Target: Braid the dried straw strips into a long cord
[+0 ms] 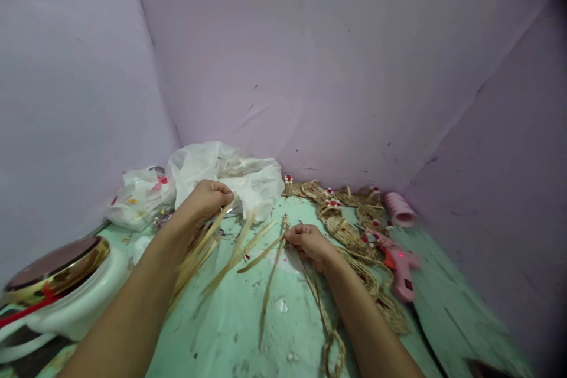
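Observation:
My left hand is closed in a pinch on a pale, flat dried-fibre strip near its upper end. Below that hand lies a bundle of similar loose strips, partly hidden by my forearm. Several more strips are spread across the table between my hands. My right hand pinches a thin fibre braid where loose strands fan out from it. A longer braided length runs down beside my right wrist and loops near the front.
At the right, a pink glue gun with a black cord lies by wide braided bands decorated with red and white beads. A pink spool rests against the wall. White plastic bags stand behind; a white pot is at left.

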### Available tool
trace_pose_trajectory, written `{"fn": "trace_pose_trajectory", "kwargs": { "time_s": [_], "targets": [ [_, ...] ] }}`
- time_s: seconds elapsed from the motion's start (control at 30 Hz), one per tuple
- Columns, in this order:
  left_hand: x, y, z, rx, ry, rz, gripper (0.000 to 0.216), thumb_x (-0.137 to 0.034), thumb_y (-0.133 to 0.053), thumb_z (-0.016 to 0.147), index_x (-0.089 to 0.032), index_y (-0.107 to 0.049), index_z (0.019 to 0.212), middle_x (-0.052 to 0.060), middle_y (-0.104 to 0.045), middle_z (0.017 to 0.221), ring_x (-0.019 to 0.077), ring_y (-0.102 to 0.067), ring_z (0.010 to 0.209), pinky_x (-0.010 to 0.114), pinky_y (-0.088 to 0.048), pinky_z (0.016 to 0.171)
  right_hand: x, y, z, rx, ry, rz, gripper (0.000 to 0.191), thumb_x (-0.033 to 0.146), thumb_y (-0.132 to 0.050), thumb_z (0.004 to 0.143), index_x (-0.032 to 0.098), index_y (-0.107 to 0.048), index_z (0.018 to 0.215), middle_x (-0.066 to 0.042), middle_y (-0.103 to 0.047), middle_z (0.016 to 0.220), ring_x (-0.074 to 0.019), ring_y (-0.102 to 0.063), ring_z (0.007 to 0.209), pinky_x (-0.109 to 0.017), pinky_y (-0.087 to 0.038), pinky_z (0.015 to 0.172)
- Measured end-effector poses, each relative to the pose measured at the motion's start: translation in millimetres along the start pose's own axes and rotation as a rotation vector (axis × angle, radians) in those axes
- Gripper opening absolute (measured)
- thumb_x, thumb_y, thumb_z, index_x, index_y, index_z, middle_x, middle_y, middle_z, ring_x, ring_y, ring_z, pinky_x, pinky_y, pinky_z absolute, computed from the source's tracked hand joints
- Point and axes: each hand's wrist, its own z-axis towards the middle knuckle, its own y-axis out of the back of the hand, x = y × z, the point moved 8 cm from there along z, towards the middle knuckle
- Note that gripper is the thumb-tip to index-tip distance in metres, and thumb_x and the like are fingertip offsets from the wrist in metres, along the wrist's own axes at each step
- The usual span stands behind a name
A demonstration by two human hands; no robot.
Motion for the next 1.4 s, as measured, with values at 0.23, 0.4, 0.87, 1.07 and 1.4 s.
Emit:
{"fn": "trace_pose_trajectory", "kwargs": {
  "time_s": [0.23, 0.4, 0.87, 1.07, 1.4],
  "targets": [
    [-11.7, -13.1, -11.2, 0.038, -0.021, 0.07, 0.007, -0.017, -0.055, 0.06, -0.012, -0.058, 0.062, -0.006, -0.042, 0.04, 0.0049, -0.032, 0.039, 0.018, -0.026, 0.041, 1.3, -1.8, -1.0, 0.019, 0.012, 0.016, 0.011, 0.016, -0.053, 0.065, 0.013, -0.048, 0.055, 0.006, -0.043, 0.04, -0.002, -0.023, 0.031, -0.019, -0.011, 0.035],
    [-20.2, -100.5, -28.5, 0.359, -0.077, 0.07, 0.012, -0.019, -0.055, 0.058, -0.012, -0.064, 0.062, -0.004, -0.046, 0.042, 0.0073, -0.039, 0.042, 0.019, -0.03, 0.043, 0.7, 0.0, 0.6, 0.008, 0.032, 0.022, 0.013, 0.017, -0.053, 0.065, 0.014, -0.047, 0.053, 0.006, -0.044, 0.04, -0.0024, -0.024, 0.03, -0.019, -0.012, 0.034],
    [9.2, -133.0, -4.6, 0.249, -0.121, 0.219, 0.016, -0.02, -0.052, 0.058, -0.01, -0.065, 0.055, -0.005, -0.034, 0.035, 0.0056, -0.027, 0.037, 0.019, -0.019, 0.04, 1.1, -1.7, 3.1, 0.029, 0.045, 0.058, 0.01, 0.015, -0.051, 0.064, 0.014, -0.05, 0.055, 0.006, -0.045, 0.038, -0.0023, -0.02, 0.029, -0.02, -0.009, 0.034],
    [14.0, -134.6, -1.2, 0.237, 0.004, 0.229, 0.005, -0.014, -0.052, 0.051, -0.013, -0.055, 0.049, -0.006, -0.03, 0.032, 0.007, -0.027, 0.034, 0.021, -0.016, 0.037, 1.1, -0.3, 3.2, 0.008, 0.057, 0.029, 0.008, 0.016, -0.052, 0.063, 0.014, -0.051, 0.056, 0.006, -0.048, 0.039, -0.0026, -0.021, 0.028, -0.02, -0.011, 0.034],
    [15.5, -141.7, -5.0, 0.384, 0.215, 0.04, 0.016, -0.01, -0.049, 0.052, -0.015, -0.04, 0.039, -0.004, -0.031, 0.027, 0.0057, -0.026, 0.028, 0.02, -0.016, 0.033, 3.0, -2.9, 3.1, -0.033, 0.073, 0.044, 0.008, 0.014, -0.052, 0.058, 0.014, -0.051, 0.049, 0.003, -0.05, 0.04, -0.004, -0.029, 0.034, -0.02, -0.018, 0.038]
  ]
}}
